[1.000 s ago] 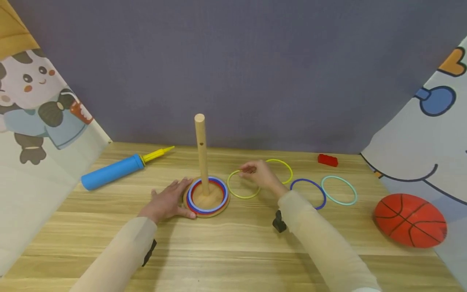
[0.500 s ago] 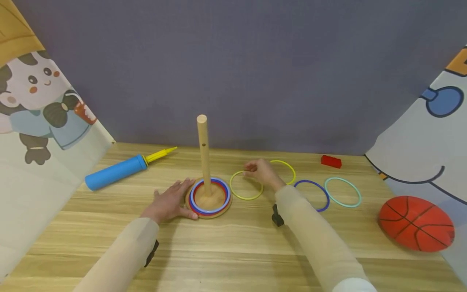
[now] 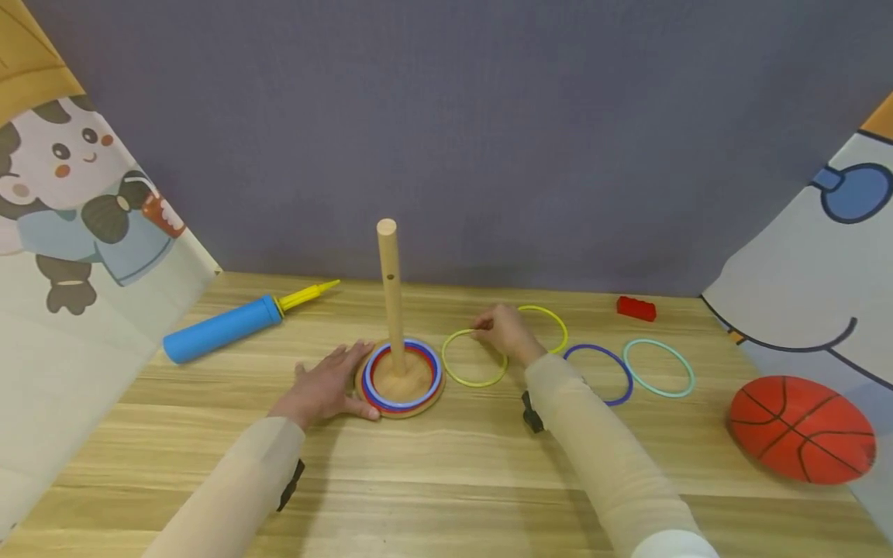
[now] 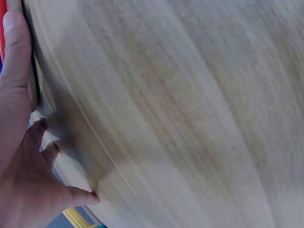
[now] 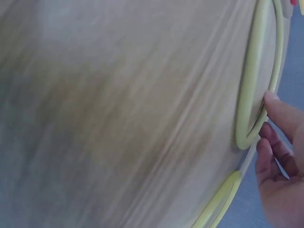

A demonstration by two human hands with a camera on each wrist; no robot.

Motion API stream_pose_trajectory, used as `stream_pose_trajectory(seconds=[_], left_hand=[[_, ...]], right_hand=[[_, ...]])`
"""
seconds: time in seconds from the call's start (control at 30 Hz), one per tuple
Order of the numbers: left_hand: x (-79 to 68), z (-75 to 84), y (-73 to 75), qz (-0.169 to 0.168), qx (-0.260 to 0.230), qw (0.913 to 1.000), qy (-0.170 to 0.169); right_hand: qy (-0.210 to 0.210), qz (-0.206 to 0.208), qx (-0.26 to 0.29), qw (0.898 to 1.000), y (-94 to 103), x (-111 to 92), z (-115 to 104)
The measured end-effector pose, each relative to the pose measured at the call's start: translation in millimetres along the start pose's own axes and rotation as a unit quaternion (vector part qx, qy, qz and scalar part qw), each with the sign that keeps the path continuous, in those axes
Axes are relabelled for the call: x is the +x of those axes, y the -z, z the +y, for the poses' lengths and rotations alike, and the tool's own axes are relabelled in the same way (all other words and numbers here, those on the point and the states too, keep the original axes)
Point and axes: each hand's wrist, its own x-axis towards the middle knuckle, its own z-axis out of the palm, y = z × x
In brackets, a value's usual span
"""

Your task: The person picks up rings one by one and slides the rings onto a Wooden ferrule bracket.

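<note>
A wooden ring-toss stand with an upright peg (image 3: 393, 298) is in the middle of the head view. Around the peg's foot, red, dark blue and light blue rings (image 3: 437, 395) lie on the round base. My left hand (image 3: 321, 389) spreads at the base's left side, its thumb along the edge in the left wrist view (image 4: 16, 52). My right hand (image 3: 504, 331) pinches the far rim of a yellow-green ring (image 3: 474, 385) just right of the stand. In the right wrist view, the thumb and fingertips meet at this ring (image 5: 248, 90).
A second yellow ring (image 3: 563, 329), partly behind the right hand, lies near a dark blue ring (image 3: 628, 376) and a mint ring (image 3: 691, 376). Farther right are a red block (image 3: 636, 308) and a basketball-patterned ball (image 3: 802, 430). A blue pump (image 3: 223, 329) lies at left; a grey panel (image 3: 446, 147) stands behind.
My right hand has come down slightly and its fingertips have closed on the yellow-green ring's far rim. My left hand keeps its place at the base. The head view has shifted slightly.
</note>
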Motion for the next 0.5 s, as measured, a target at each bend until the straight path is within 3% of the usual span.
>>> stream_pose_trajectory(seconds=[0.13,0.5], left_hand=[[0.2,0.1,0.6,0.001,0.002,1.0000,-0.002],[-0.9,1.0,0.6,0.005,0.002,1.0000,-0.003]], right_hand=[[-0.002,0.012,-0.007,1.000,0.1,-1,3],[0.019,-0.021,0.030,0.999,12.3,-10,9]])
